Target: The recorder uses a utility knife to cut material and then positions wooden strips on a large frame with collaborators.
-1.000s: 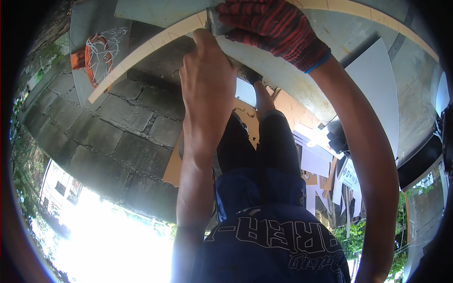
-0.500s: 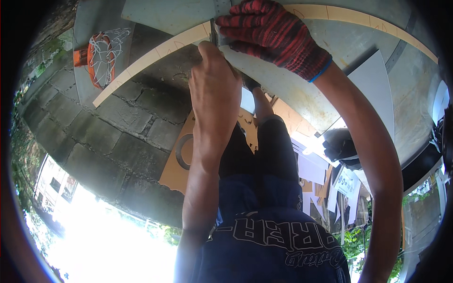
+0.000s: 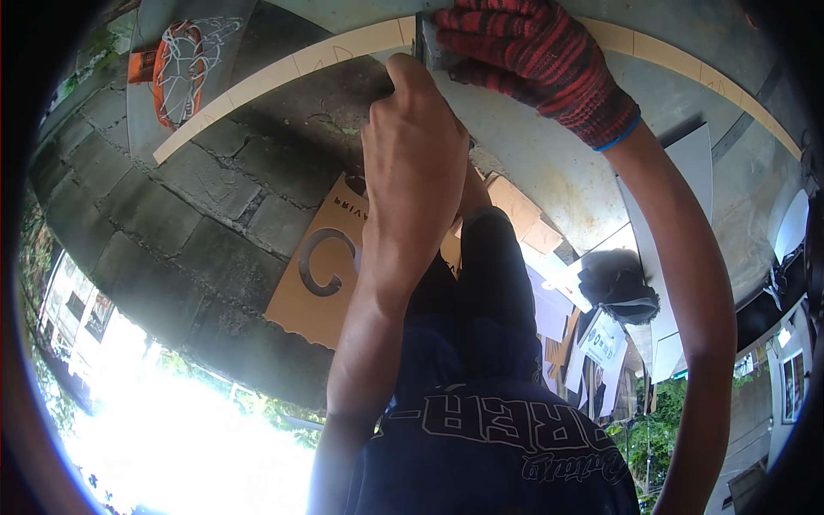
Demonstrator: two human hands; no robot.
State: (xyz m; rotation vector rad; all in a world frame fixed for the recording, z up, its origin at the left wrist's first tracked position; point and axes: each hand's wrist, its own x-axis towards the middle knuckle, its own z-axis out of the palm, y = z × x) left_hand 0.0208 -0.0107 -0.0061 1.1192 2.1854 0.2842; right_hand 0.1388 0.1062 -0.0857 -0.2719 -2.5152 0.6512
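A long, thin tan strip [image 3: 249,96] with red pencil marks crosses the far part of the view, looking curved. Across it stands a dark, straight-edged piece [image 3: 420,40], perhaps a metal square; its exact kind is unclear. My right hand [image 3: 536,64], in a red and black knitted glove, lies over this piece with its fingers pressed against it. My bare left hand [image 3: 416,146] is closed just nearer to me, thumb toward the strip. The back of that hand hides its fingers and whatever they may hold.
The strip lies over a grey metal sheet [image 3: 549,146]. Below left are concrete blocks [image 3: 189,206] and cardboard with a cut-out curved letter [image 3: 296,300]. An orange basketball hoop [image 3: 159,81] is at far left. A dark cloth-like bundle [image 3: 614,279] and white offcuts [image 3: 554,313] lie right.
Both hands and the dark piece now appear a little further right and higher. The whole view has shifted too, with the hoop and the cut-out cardboard further left.
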